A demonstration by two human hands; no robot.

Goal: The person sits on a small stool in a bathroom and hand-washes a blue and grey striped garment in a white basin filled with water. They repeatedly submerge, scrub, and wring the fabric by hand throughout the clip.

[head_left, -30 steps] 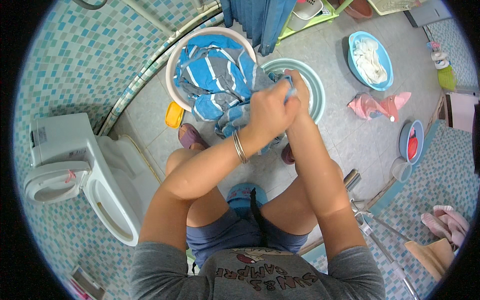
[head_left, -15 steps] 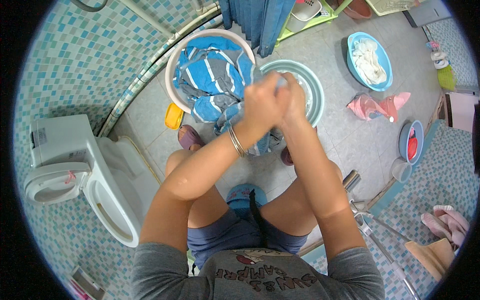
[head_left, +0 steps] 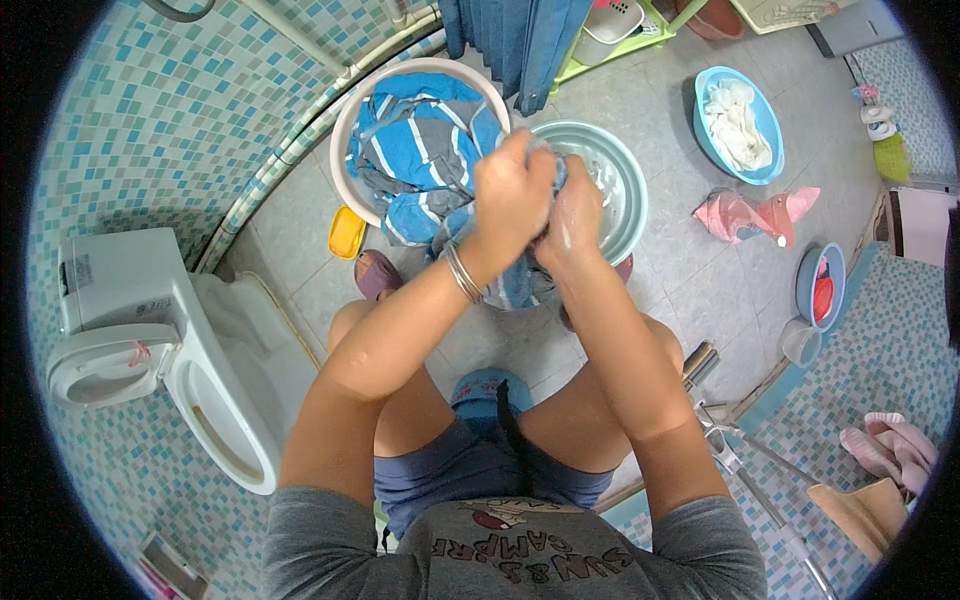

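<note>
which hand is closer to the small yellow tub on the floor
Left. The left hand grips the blue cloth on the side toward the yellow tub; the right hand is beyond it, over the green basin.

Your left hand (head_left: pixel 512 195) and right hand (head_left: pixel 573 215) cover most of the blue-and-white striped wet cloth (head_left: pixel 520 285), so its shape, and perhaps the grip, can't be told.

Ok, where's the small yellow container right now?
In the head view, the small yellow container lies on the floor on the person's left, just below the white basin, beside the toilet.
</note>
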